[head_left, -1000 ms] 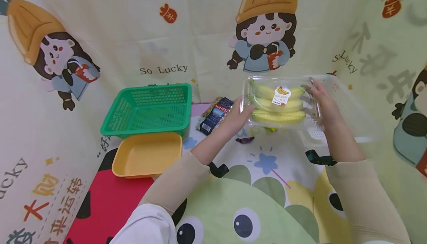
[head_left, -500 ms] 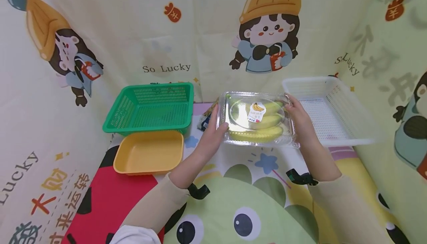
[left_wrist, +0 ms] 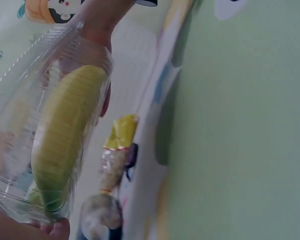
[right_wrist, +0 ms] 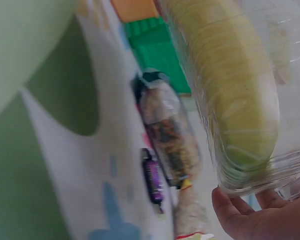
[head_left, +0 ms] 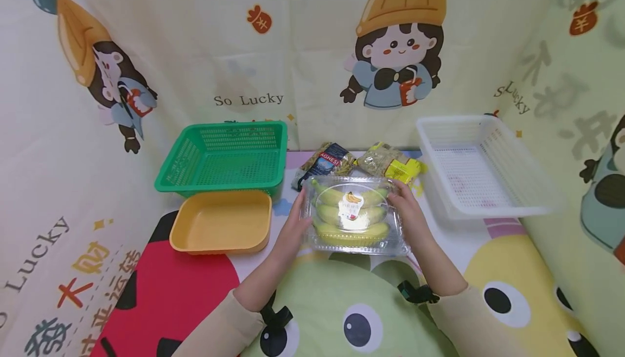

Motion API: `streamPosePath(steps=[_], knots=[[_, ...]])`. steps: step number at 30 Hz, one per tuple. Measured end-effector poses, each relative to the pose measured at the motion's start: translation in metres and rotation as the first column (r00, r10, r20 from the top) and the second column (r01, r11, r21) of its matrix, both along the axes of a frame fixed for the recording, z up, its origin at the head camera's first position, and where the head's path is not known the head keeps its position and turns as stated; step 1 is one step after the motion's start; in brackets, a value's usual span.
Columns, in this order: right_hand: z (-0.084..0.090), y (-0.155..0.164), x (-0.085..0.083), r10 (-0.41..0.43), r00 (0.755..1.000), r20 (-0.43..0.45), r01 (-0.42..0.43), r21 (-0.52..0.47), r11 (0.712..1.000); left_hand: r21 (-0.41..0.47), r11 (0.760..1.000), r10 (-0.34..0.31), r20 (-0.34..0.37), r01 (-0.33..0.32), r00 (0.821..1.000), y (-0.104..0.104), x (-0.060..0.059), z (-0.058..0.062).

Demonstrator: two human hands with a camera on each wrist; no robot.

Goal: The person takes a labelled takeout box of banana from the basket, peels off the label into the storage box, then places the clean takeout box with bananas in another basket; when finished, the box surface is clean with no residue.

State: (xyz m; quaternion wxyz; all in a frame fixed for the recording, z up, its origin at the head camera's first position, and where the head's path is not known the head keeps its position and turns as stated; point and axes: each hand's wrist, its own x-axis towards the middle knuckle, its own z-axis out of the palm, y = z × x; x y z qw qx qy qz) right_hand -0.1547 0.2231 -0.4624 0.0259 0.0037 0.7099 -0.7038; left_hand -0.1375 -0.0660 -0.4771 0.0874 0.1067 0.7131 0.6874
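A clear plastic clamshell box (head_left: 397, 240) with yellow-green bananas (head_left: 351, 233) inside is held level in front of the body. Its lid carries a white label (head_left: 350, 205) with a banana picture. My left hand (head_left: 291, 231) grips the left end, thumb on top. At the right end my right hand (head_left: 412, 216) holds the box, its fingertips curling under the corner in the right wrist view. Both wrist views show the box raised over the cloth. Behind it lie a pasta bag (head_left: 328, 160) and a clear bag with a yellow label (head_left: 388, 163).
A green basket (head_left: 171, 175) stands at the back left, with a yellow tub (head_left: 219, 248) in front of it. At the right is a white basket (head_left: 503, 213). A small purple-wrapped sweet (right_wrist: 152, 180) lies near the bags. A printed cloth covers table and walls.
Both hands have brought the banana box from in front of the white basket leftward and down, closer to the body. The two bags behind it have come into view.
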Motion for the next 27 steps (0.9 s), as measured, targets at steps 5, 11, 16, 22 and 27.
streamPosePath(steps=[5, 11, 16, 22, 27], knots=[[-0.025, -0.007, 0.0, 0.007, 0.999, 0.04, -0.006, -0.011, 1.0, 0.032, 0.999, 0.007, 0.042, -0.008, 0.999, -0.007, -0.002, -0.02], [-0.042, -0.011, -0.003, -0.003, 1.0, 0.028, 0.002, 0.022, 1.0, 0.029, 1.0, 0.008, 0.051, -0.01, 0.999, -0.01, -0.01, -0.041], [-0.05, -0.011, -0.006, 0.004, 1.0, 0.023, -0.004, 0.036, 0.999, 0.082, 0.997, -0.016, 0.057, 0.012, 0.998, -0.011, -0.015, -0.051], [-0.055, -0.011, -0.007, -0.004, 0.999, 0.041, 0.002, 0.052, 0.999, 0.096, 0.995, -0.027, 0.066, 0.021, 0.997, -0.013, -0.018, -0.058], [-0.06, -0.013, -0.008, -0.003, 0.998, 0.063, 0.001, 0.042, 0.999, 0.099, 0.995, -0.033, 0.072, 0.025, 0.997, -0.016, -0.019, -0.062]])
